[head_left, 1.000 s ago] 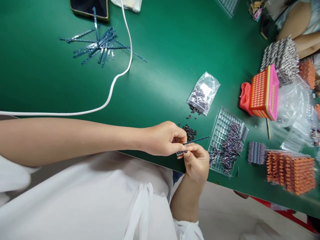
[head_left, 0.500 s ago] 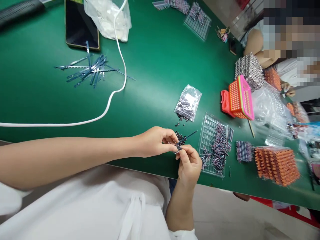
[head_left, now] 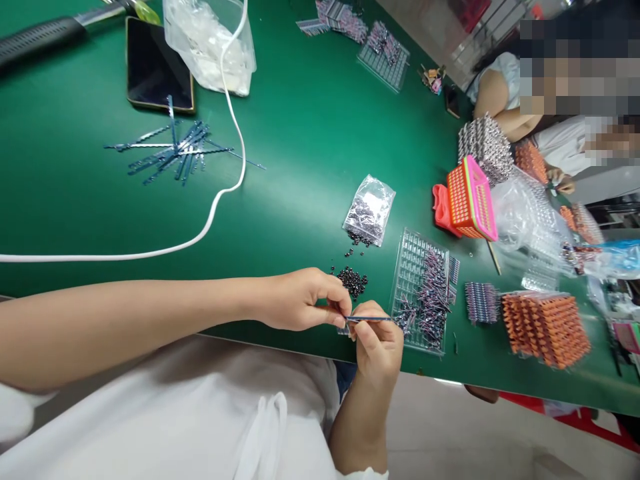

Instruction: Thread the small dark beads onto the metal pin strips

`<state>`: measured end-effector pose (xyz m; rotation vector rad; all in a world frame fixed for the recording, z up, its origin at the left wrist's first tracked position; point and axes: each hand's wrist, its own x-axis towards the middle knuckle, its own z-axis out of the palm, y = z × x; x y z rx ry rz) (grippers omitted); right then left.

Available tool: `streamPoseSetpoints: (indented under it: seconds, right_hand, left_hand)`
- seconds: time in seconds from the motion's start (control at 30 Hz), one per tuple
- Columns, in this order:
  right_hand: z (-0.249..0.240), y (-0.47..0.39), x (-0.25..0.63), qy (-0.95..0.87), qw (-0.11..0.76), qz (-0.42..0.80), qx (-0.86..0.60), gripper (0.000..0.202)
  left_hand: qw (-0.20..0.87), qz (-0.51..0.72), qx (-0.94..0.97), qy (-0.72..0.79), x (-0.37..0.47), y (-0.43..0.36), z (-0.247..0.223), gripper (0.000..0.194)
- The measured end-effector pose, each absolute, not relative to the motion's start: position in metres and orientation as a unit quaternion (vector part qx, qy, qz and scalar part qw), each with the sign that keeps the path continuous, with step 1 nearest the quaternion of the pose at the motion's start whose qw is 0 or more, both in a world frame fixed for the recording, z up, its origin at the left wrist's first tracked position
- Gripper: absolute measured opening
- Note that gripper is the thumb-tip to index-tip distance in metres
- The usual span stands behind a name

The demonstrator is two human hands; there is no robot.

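A thin dark-blue strip (head_left: 369, 319) lies almost level between my two hands. My left hand (head_left: 313, 300) pinches its left end between thumb and fingertips. My right hand (head_left: 379, 339) is closed on it too, with the strip running across the fingers above the thumb. Part of a small piece below the fingertips is too hidden to name. Just above the hands is a pile of tiny dark beads (head_left: 353, 283). A clear zip bag (head_left: 370, 210) of such beads lies farther up, some spilled at its mouth. Right of my right hand sits a clear compartment tray (head_left: 406, 267) heaped with thin purple-dark pieces (head_left: 434, 293).
Loose blue strips (head_left: 185, 150) lie at left near a phone (head_left: 157, 67), a white cable (head_left: 215, 207), a plastic bag (head_left: 213, 53) and a hammer (head_left: 45, 40). At right are a basket (head_left: 470, 200) and orange stacks (head_left: 545, 330). Another person (head_left: 505, 107) sits beyond.
The strip, angled up to the right before, is now nearly level across my right hand. My hands have come slightly lower, uncovering the bead pile. The whole view has shifted a little.
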<state>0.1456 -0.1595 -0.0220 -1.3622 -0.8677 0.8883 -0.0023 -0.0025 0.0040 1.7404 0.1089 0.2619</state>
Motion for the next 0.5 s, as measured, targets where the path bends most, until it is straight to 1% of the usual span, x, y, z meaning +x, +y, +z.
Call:
streamPoseSetpoints:
  seconds: [0.07, 0.13, 0.23, 0.3, 0.4, 0.5]
  right_hand:
    - [-0.017, -0.164, 0.147, -0.398, 0.594, 0.353, -0.604, 0.007]
    - [-0.012, -0.17, 0.153, -0.414, 0.579, 0.273, -0.647, 0.006]
    - [-0.006, -0.183, 0.175, -0.396, 0.524, 0.065, -0.751, 0.005]
    - [-0.005, -0.192, 0.195, -0.367, 0.467, -0.042, -0.803, 0.012]
    - [-0.01, -0.201, 0.222, -0.362, 0.363, -0.124, -0.85, 0.021]
    - [-0.017, -0.201, 0.238, -0.406, 0.274, -0.145, -0.859, 0.029]
  left_hand:
    - [0.643, 0.11, 0.757, 0.043, -0.002, -0.004, 0.005, 0.009]
    - [0.632, 0.112, 0.763, 0.078, -0.002, -0.004, 0.005, 0.009]
    - [0.617, 0.109, 0.76, 0.174, 0.0, -0.001, 0.007, 0.015]
    - [0.62, 0.113, 0.739, 0.237, 0.002, 0.003, 0.007, 0.018]
    - [0.636, 0.132, 0.702, 0.293, 0.004, 0.008, 0.004, 0.022]
    - [0.657, 0.144, 0.668, 0.319, 0.006, 0.01, -0.002, 0.025]
